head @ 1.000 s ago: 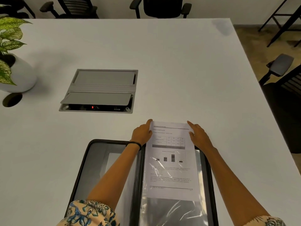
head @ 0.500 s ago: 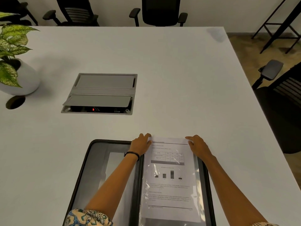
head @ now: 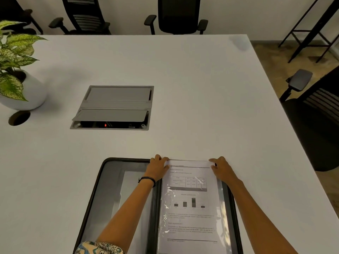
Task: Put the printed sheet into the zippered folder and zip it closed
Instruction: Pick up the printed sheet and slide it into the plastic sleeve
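Note:
The black zippered folder point(head: 102, 182) lies open flat at the near edge of the white table point(head: 183, 88). The printed sheet point(head: 190, 204), with a table and a bar chart on it, lies in the folder's right half under a shiny clear sleeve, its top edge level with the folder's top rim. My left hand point(head: 157, 166) rests on the sheet's top left corner, fingers curled over the edge. My right hand point(head: 221, 167) presses on the top right corner. A dark band circles my left wrist.
A grey cable box point(head: 113, 107) with raised flaps is set into the table beyond the folder. A potted plant point(head: 20, 77) and a round cable hole point(head: 19, 117) are at the far left. Black office chairs point(head: 180, 14) stand behind and right of the table.
The sheet has slid down toward me into the clear sleeve, from sticking out beyond the folder's top rim to level with it. Both hands came back with it.

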Demonstrator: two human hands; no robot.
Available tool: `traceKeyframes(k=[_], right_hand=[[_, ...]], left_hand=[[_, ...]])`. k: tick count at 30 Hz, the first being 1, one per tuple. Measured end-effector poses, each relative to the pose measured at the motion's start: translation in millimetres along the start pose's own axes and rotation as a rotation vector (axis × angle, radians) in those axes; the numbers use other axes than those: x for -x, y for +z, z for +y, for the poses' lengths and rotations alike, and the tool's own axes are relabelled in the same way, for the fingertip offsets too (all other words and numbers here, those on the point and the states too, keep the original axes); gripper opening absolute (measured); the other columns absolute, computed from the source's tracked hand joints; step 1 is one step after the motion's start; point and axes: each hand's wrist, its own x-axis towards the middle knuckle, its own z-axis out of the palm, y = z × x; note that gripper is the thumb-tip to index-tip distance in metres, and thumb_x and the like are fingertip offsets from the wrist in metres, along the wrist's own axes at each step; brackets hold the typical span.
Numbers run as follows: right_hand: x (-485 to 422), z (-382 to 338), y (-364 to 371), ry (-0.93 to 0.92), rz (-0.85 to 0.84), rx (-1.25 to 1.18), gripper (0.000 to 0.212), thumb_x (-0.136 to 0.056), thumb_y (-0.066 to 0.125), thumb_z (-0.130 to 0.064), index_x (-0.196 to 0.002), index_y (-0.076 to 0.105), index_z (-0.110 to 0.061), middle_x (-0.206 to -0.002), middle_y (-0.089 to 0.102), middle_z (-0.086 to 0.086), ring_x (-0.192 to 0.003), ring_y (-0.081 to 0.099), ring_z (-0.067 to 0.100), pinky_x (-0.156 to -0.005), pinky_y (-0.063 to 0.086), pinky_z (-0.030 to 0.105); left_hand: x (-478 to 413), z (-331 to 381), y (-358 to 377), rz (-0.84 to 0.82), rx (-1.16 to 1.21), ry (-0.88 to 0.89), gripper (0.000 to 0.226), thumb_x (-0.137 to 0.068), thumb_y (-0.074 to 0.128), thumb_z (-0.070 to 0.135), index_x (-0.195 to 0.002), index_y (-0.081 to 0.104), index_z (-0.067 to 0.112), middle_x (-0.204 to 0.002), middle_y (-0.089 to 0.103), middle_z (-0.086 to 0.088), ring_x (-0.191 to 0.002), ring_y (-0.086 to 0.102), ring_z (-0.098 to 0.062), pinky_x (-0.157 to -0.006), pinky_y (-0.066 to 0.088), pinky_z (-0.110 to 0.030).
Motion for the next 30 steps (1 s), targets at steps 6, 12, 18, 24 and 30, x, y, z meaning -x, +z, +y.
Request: traceKeyframes(k=[6, 12, 18, 24, 30], right_hand=[[3.0, 2.9, 2.3, -0.015, 0.03, -0.002, 0.033, -0.093, 0.048, -0.011, -0.126, 0.052, -0.006, -0.126, 0.047, 0.023, -0.113, 0.053, 0.033, -0.098, 0.045, 0.037], [-3.6, 8.8, 3.3, 0.04, 0.081, -0.117, 0.024, -0.09, 0.046, 0.006, -0.104, 0.065, 0.004, -0.116, 0.056, 0.026, -0.104, 0.057, 0.036, -0.091, 0.046, 0.032], [-10.0, 13.7, 6.0, 0.064, 0.049, -0.162, 0.021, -0.084, 0.047, 0.018, -0.093, 0.066, 0.016, -0.108, 0.061, 0.033, -0.101, 0.057, 0.044, -0.068, 0.037, 0.006], [-3.0, 13.2, 11.0, 0.033, 0.042, -0.146, 0.029, -0.087, 0.044, 0.011, -0.11, 0.061, 0.007, -0.117, 0.057, 0.028, -0.105, 0.056, 0.038, -0.079, 0.044, 0.016], [26.9, 8.0, 21.6, -0.012, -0.052, -0.121, 0.056, -0.093, 0.045, -0.002, -0.143, 0.02, -0.009, -0.153, 0.014, 0.019, -0.142, 0.017, 0.03, -0.116, 0.018, 0.038]], left_hand=[[-4.0, -2.2, -1.9, -0.041, -0.024, 0.011, 0.041, -0.097, 0.044, 0.024, -0.137, 0.042, 0.019, -0.135, 0.041, -0.015, -0.12, 0.044, -0.034, -0.103, 0.041, -0.037], [-1.6, -1.0, -3.1, -0.039, -0.045, 0.037, 0.042, -0.093, 0.046, 0.015, -0.135, 0.044, 0.017, -0.13, 0.046, -0.016, -0.116, 0.048, -0.033, -0.101, 0.044, -0.035], [-0.1, -1.8, -3.2, -0.058, -0.062, 0.062, 0.037, -0.092, 0.047, 0.015, -0.129, 0.05, 0.014, -0.127, 0.052, -0.015, -0.113, 0.053, -0.031, -0.096, 0.047, -0.033], [6.5, -7.4, 1.8, -0.096, -0.052, 0.09, 0.052, -0.09, 0.05, 0.015, -0.141, 0.038, 0.016, -0.147, 0.037, -0.012, -0.129, 0.041, -0.032, -0.108, 0.04, -0.038], [33.6, -22.1, 18.2, -0.192, 0.0, 0.154, 0.076, -0.094, 0.05, 0.018, -0.151, 0.0, 0.015, -0.16, -0.013, -0.011, -0.133, 0.042, -0.03, -0.106, 0.042, -0.034]])
